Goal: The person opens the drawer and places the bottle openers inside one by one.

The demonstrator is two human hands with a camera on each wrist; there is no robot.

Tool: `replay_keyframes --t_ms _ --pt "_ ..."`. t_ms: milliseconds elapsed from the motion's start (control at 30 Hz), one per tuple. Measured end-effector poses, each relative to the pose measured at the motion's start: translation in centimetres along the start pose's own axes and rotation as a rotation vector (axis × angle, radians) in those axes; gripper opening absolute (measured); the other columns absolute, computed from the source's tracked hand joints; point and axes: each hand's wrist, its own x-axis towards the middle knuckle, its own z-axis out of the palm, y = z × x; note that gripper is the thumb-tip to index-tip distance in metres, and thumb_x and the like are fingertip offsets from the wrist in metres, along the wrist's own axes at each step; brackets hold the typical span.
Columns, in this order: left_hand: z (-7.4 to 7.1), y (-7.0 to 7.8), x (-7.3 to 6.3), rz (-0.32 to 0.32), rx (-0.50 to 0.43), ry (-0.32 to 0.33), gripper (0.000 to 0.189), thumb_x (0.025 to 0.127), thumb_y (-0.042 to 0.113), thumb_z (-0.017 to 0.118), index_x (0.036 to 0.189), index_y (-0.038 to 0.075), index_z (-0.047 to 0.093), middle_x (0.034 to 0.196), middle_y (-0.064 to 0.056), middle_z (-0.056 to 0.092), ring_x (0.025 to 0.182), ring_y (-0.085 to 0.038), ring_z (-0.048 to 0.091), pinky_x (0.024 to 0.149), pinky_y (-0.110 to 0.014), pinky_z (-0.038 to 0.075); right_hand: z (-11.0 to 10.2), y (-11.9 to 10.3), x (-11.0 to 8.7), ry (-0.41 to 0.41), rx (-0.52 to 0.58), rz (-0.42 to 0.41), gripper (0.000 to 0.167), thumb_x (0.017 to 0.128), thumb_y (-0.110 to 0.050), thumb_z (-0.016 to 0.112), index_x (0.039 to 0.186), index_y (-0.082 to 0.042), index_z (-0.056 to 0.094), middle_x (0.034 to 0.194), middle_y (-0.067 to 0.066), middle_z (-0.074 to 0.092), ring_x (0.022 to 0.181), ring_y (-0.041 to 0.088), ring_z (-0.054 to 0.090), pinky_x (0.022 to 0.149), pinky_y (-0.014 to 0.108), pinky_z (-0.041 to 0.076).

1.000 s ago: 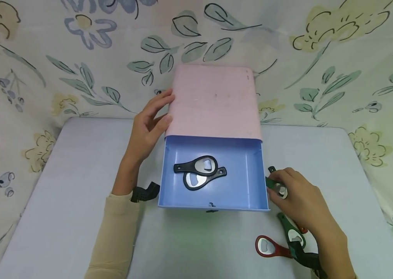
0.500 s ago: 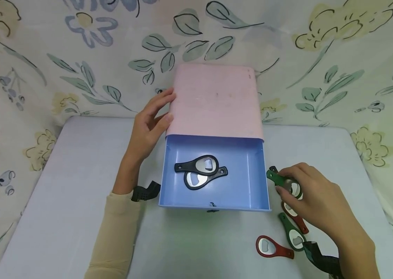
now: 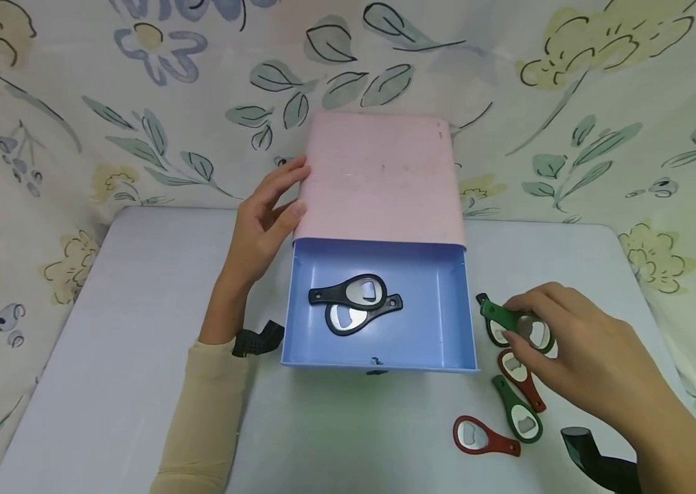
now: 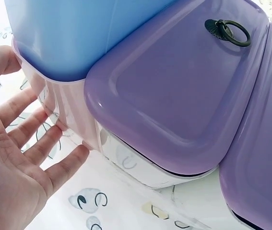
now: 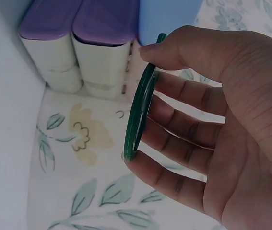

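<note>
In the head view, a pink drawer box (image 3: 385, 178) stands with its blue drawer (image 3: 428, 309) pulled out toward me. Two black-rimmed bottle openers, one (image 3: 348, 293) overlapping the other (image 3: 348, 320), lie inside it. My left hand (image 3: 255, 230) touches the box's left side, fingers spread along the pink wall in the left wrist view. Right of the drawer, my right hand (image 3: 595, 357) pinches a green bottle opener (image 3: 499, 315) between thumb and fingers; the right wrist view shows it edge-on. Beneath it, a dark-rimmed bottle opener (image 3: 496, 335) lies partly hidden on the table.
Toward the front right lie a red bottle opener (image 3: 522, 377), a green bottle opener (image 3: 517, 412) and another red bottle opener (image 3: 486, 439). Purple drawer fronts (image 4: 174, 91), one with a ring pull (image 4: 236, 33), sit below the blue drawer. Floral cloth (image 3: 200, 103) hangs behind the white table (image 3: 138, 288).
My right hand has drawn rightward from the drawer's side with the green bottle opener, exposing more of the openers on the table. My left hand has stayed put.
</note>
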Motion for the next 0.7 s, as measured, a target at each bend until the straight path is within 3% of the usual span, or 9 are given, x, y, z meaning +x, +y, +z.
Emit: replay_keyframes --t_ms 233,433,533,633,700 --pt "0.2 -0.3 0.1 -0.004 -0.012 -0.009 0.051 0.099 0.011 0.059 0.149 0.0 0.057 0.166 -0.004 0.048 0.153 -0.02 0.048 0.12 -0.047 0.049 -1.2 -0.7 0.3 0.028 -0.029 -0.045 0.043 0.069 -0.018 0.09 0.108 -0.018 0.073 0.108 -0.004 0.071 0.076 0.012 0.058 0.047 0.022 0.039" --pt "0.3 -0.3 0.1 -0.007 -0.009 0.001 0.051 0.099 0.012 0.06 0.149 0.001 0.058 0.166 -0.002 0.048 0.154 -0.018 0.048 0.12 -0.049 0.048 -3.5 -1.0 0.7 0.053 -0.103 -0.034 0.042 0.069 -0.021 0.086 0.108 -0.016 0.072 0.105 0.0 0.07 0.077 0.016 0.06 0.045 0.023 0.04" --pt "0.2 -0.2 0.1 -0.008 -0.005 0.007 0.051 0.099 0.013 0.06 0.149 0.002 0.058 0.166 0.0 0.049 0.153 -0.018 0.048 0.12 -0.047 0.049 -4.3 -1.3 1.0 0.064 -0.115 -0.063 0.038 0.074 -0.029 0.081 0.109 -0.016 0.073 0.105 -0.001 0.07 0.075 0.015 0.061 0.045 0.021 0.041" --pt "0.1 -0.1 0.1 -0.011 -0.006 0.005 0.051 0.099 0.013 0.06 0.149 0.002 0.058 0.166 0.0 0.048 0.153 -0.018 0.048 0.12 -0.046 0.049 -4.8 -1.6 1.4 0.062 -0.101 -0.1 0.036 0.087 -0.044 0.071 0.11 -0.017 0.074 0.108 -0.003 0.071 0.078 0.014 0.064 0.047 0.02 0.044" --pt "0.0 0.0 0.0 -0.014 -0.004 0.001 0.051 0.099 0.012 0.059 0.149 0.002 0.058 0.166 -0.001 0.048 0.153 -0.018 0.048 0.12 -0.046 0.049 -4.9 -1.8 1.8 0.05 -0.096 -0.12 0.046 0.095 -0.059 0.06 0.111 -0.018 0.073 0.108 -0.004 0.07 0.078 0.013 0.063 0.048 0.02 0.045"
